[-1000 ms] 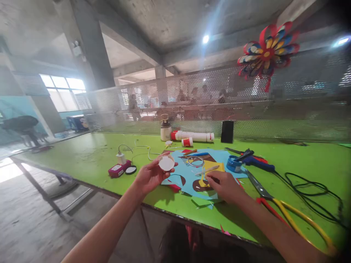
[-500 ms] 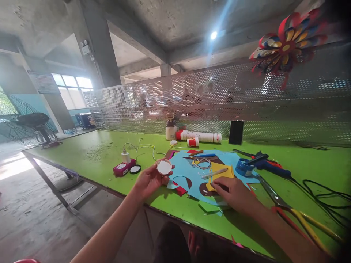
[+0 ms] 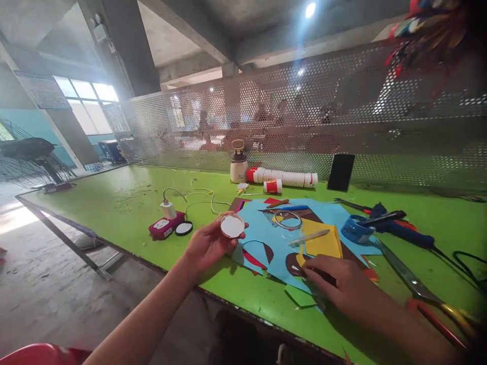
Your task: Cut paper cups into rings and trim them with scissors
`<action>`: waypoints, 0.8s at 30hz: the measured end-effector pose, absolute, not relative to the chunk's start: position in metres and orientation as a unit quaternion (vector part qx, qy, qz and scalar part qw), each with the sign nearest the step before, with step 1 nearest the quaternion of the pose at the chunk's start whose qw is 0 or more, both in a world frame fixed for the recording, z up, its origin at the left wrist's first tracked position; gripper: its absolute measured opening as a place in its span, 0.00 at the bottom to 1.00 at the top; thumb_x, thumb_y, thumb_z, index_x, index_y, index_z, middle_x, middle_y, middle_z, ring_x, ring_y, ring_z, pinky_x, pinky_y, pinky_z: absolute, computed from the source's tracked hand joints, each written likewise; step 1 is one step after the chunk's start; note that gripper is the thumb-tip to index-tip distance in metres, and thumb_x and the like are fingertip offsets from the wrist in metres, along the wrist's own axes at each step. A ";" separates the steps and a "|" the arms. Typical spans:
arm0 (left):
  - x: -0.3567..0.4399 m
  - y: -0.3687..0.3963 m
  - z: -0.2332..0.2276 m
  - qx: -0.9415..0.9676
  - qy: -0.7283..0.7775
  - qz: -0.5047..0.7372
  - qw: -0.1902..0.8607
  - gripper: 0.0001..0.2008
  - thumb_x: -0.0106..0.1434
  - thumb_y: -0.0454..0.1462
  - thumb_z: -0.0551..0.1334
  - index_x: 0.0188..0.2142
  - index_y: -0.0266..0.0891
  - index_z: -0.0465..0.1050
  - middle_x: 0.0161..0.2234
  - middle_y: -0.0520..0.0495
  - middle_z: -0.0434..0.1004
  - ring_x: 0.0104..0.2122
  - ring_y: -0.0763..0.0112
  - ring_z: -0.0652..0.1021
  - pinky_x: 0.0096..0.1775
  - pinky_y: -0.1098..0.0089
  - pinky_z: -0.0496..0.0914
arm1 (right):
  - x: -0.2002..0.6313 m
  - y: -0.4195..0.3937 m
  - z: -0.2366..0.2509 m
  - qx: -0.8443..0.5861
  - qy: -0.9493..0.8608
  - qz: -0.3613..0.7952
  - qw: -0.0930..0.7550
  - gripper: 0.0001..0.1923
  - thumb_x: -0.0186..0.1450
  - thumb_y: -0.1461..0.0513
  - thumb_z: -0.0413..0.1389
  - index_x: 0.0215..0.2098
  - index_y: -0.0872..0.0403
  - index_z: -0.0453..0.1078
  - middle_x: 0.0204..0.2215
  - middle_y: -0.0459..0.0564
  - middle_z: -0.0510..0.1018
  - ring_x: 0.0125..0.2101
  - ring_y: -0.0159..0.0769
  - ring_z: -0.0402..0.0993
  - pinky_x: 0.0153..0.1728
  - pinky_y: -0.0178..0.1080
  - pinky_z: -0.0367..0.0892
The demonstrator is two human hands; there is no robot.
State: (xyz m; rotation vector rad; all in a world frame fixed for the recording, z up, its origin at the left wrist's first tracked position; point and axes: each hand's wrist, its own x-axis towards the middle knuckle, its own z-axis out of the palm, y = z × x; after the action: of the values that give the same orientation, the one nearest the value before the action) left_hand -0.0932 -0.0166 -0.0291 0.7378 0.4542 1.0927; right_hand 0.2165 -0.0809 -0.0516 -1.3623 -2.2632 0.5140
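Observation:
My left hand (image 3: 210, 247) holds a small round white disc with a brownish rim (image 3: 232, 226) up above the table's front part, its flat face turned to me. Over the paper scraps on the right, my right hand (image 3: 338, 281) has its thumb and forefinger pinched at the narrow end of a yellow paper scrap (image 3: 302, 257). Beneath that lies brown paper with a rounded edge (image 3: 292, 264). Light blue paper (image 3: 262, 230) with a round cut-out spreads between my hands. A pale pencil-like stick (image 3: 310, 237) rests on a larger yellow sheet (image 3: 330, 243).
Large scissors (image 3: 413, 281), a blue tape roll (image 3: 355, 230) and a blue glue gun (image 3: 411, 234) lie at right. Behind are stacked paper cups (image 3: 285, 177), a spray bottle (image 3: 239, 170) and a phone (image 3: 341, 172). A magenta power socket (image 3: 166, 226) and a black-rimmed disc (image 3: 184, 228) are left.
The view has tilted down and shifted slightly. My left hand still holds the white disc, and my right hand stays at the yellow scrap.

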 end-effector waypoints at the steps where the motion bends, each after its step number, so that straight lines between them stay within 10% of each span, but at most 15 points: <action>1: -0.093 -0.017 -0.029 0.338 0.213 0.502 0.767 0.12 0.71 0.35 0.54 0.50 0.35 0.72 0.43 0.33 0.81 0.33 0.60 0.83 0.29 0.70 0.75 | 0.216 -0.082 -0.052 -0.495 -0.819 0.190 0.221 0.20 0.74 0.54 0.44 0.41 0.53 0.76 0.39 0.53 0.82 0.40 0.43 0.78 0.42 0.46 0.69; 24: -0.179 0.020 -0.007 0.460 0.512 0.471 0.551 0.17 0.75 0.38 0.51 0.58 0.34 0.66 0.39 0.40 0.80 0.29 0.71 0.79 0.23 0.76 0.71 | 0.212 -0.090 -0.050 -0.494 -0.803 0.163 0.292 0.16 0.72 0.52 0.49 0.38 0.47 0.77 0.36 0.47 0.84 0.35 0.38 0.80 0.36 0.38 0.74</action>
State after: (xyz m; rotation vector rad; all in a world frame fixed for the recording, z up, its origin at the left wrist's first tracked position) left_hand -0.1787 0.0198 -0.0071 1.0890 1.2122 1.1152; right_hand 0.2116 -0.0895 -0.0504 -1.3168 -2.1388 0.4338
